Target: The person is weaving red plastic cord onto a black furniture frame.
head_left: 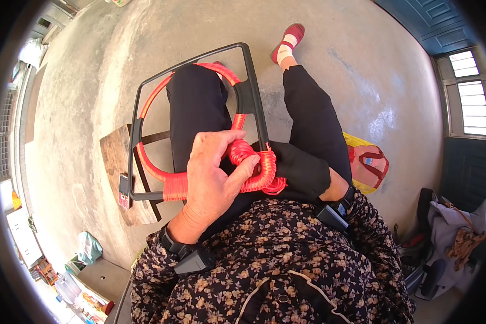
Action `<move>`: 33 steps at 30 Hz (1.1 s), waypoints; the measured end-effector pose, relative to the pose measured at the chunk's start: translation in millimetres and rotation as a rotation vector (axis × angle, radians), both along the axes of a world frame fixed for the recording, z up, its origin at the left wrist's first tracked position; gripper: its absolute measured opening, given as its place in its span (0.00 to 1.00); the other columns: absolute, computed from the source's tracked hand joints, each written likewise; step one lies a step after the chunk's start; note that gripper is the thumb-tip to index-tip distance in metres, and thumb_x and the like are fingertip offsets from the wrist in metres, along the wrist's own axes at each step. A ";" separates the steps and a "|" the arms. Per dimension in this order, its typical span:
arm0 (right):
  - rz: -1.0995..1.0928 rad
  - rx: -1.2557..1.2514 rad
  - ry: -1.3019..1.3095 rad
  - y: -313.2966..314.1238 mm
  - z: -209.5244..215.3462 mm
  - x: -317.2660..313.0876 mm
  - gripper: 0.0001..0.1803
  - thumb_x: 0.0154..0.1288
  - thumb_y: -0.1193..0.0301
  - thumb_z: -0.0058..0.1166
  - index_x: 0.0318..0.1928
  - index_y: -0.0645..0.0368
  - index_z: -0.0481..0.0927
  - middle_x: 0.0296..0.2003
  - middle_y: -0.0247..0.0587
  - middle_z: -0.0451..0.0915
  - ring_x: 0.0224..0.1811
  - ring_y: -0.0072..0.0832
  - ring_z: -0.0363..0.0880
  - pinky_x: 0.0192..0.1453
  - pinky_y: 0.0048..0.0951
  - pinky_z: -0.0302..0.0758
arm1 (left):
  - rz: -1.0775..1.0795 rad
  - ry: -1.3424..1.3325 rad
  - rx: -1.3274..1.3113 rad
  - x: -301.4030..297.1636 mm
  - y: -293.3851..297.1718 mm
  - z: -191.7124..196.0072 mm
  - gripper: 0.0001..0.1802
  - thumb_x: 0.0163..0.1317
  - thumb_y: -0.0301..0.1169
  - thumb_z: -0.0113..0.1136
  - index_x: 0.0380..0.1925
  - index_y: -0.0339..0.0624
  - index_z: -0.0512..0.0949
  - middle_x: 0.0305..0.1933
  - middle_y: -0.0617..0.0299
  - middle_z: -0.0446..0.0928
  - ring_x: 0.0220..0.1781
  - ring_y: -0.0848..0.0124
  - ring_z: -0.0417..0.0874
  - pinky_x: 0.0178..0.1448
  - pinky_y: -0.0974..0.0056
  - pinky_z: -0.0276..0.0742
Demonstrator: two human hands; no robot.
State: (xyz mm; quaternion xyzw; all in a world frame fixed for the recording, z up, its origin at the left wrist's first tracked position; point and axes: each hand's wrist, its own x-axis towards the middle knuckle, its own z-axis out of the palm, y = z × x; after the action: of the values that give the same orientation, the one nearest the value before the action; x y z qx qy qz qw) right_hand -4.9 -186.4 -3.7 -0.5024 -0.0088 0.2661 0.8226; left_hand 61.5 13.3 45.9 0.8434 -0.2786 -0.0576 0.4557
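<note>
Across my lap lies a black rounded-square frame (pixel 191 54) with a ring inside it. Shiny red cord (pixel 175 186) is wound tightly around much of the ring and the near right corner. My left hand (pixel 213 173) is closed, thumb and fingers around a small coiled bundle of red cord (pixel 243 153) beside that corner. My right hand (pixel 305 168), in a black glove, holds the frame at its right near corner; its fingertips are largely hidden behind the frame. Loose loops of red cord (pixel 274 186) hang beneath the wrapped corner.
A wooden stool (pixel 116 162) stands left of my knee, with a red-and-black mobile phone (pixel 124 191) on its edge. On the concrete floor (pixel 356 70) to the right sits a yellow and pink bag (pixel 368 162). Grey fabric items (pixel 448 243) lie by the blue door (pixel 464 167).
</note>
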 end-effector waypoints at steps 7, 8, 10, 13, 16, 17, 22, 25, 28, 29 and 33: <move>-0.610 0.159 0.068 5.1 -24.6 6.9 0.29 0.78 0.60 0.50 0.72 0.57 0.62 0.64 0.46 0.74 0.63 0.36 0.77 0.64 0.37 0.76 | 0.140 0.323 -0.284 -5.0 -0.6 -2.9 0.21 0.58 0.23 0.74 0.51 0.35 0.78 0.45 0.63 0.81 0.46 0.77 0.82 0.51 0.70 0.80; -0.697 0.173 0.012 3.0 -25.0 10.2 0.29 0.79 0.59 0.49 0.72 0.56 0.61 0.64 0.47 0.73 0.64 0.39 0.77 0.65 0.40 0.76 | 0.159 0.313 -0.309 -5.7 -0.9 -2.9 0.21 0.58 0.23 0.74 0.51 0.34 0.78 0.45 0.64 0.81 0.46 0.79 0.81 0.50 0.71 0.81; -0.828 0.320 -0.028 -6.0 -17.7 18.0 0.29 0.79 0.58 0.48 0.73 0.54 0.60 0.66 0.49 0.71 0.64 0.45 0.76 0.65 0.44 0.75 | 0.157 0.291 -0.309 -6.0 -2.2 -2.9 0.22 0.59 0.22 0.73 0.53 0.35 0.77 0.46 0.63 0.81 0.46 0.79 0.81 0.52 0.71 0.80; -0.729 0.366 0.029 -10.5 10.8 22.9 0.29 0.75 0.59 0.55 0.71 0.52 0.65 0.66 0.50 0.71 0.65 0.42 0.75 0.65 0.45 0.75 | 0.157 0.310 -0.349 -5.0 -2.5 -2.2 0.24 0.59 0.21 0.72 0.55 0.35 0.75 0.48 0.62 0.80 0.47 0.78 0.82 0.54 0.70 0.80; -0.472 -0.894 -0.770 -6.2 44.0 11.3 0.27 0.68 0.63 0.62 0.65 0.54 0.73 0.64 0.50 0.73 0.63 0.39 0.76 0.63 0.41 0.74 | 0.102 0.392 -0.443 -5.1 -0.9 -0.7 0.26 0.59 0.19 0.71 0.57 0.34 0.74 0.48 0.61 0.80 0.48 0.77 0.82 0.57 0.69 0.79; -0.391 -1.079 -0.844 -2.0 51.0 10.8 0.27 0.65 0.64 0.64 0.63 0.56 0.75 0.63 0.49 0.73 0.62 0.38 0.76 0.63 0.39 0.74 | 0.064 0.399 -0.455 -5.4 0.3 -0.2 0.26 0.59 0.19 0.71 0.58 0.33 0.74 0.49 0.62 0.79 0.48 0.77 0.82 0.57 0.69 0.79; -0.417 -0.731 -0.327 12.5 51.0 15.4 0.24 0.60 0.71 0.65 0.57 0.61 0.78 0.54 0.47 0.76 0.54 0.37 0.77 0.56 0.38 0.75 | 0.015 0.315 -0.463 -7.8 3.2 -2.6 0.30 0.55 0.18 0.72 0.59 0.33 0.73 0.53 0.58 0.77 0.51 0.74 0.81 0.60 0.65 0.79; -0.549 -0.724 -0.368 1.5 48.6 10.5 0.21 0.60 0.73 0.64 0.54 0.61 0.79 0.51 0.47 0.77 0.50 0.39 0.78 0.52 0.39 0.76 | 0.133 0.220 -0.297 -6.9 4.0 -7.2 0.30 0.53 0.19 0.72 0.58 0.34 0.74 0.53 0.57 0.77 0.53 0.69 0.81 0.61 0.64 0.79; -0.631 -0.837 -0.473 -20.8 52.3 6.7 0.19 0.59 0.73 0.63 0.52 0.62 0.79 0.48 0.46 0.79 0.47 0.40 0.79 0.50 0.39 0.77 | 0.122 0.178 -0.290 -3.0 4.8 -12.6 0.27 0.52 0.19 0.71 0.54 0.35 0.76 0.53 0.54 0.78 0.54 0.67 0.81 0.60 0.64 0.78; -0.553 -1.060 -0.638 -29.9 54.2 5.3 0.19 0.59 0.73 0.63 0.52 0.62 0.79 0.47 0.45 0.80 0.47 0.39 0.79 0.50 0.38 0.77 | 0.093 0.145 -0.282 -1.6 5.6 -13.8 0.26 0.52 0.19 0.71 0.53 0.35 0.76 0.53 0.54 0.78 0.55 0.67 0.81 0.60 0.63 0.78; -0.095 -1.581 -0.641 -63.1 58.8 -11.3 0.23 0.60 0.71 0.63 0.56 0.63 0.78 0.43 0.39 0.82 0.46 0.28 0.81 0.54 0.35 0.77 | 0.060 0.103 -0.282 -3.1 6.2 -14.3 0.20 0.52 0.19 0.69 0.47 0.35 0.79 0.51 0.53 0.81 0.52 0.66 0.83 0.58 0.63 0.79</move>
State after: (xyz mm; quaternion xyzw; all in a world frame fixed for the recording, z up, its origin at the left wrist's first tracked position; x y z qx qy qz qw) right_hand -16.3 -249.5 55.0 -0.9796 -0.0320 0.0044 0.1985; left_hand 58.5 19.5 31.6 0.7749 -0.2348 -0.0477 0.5849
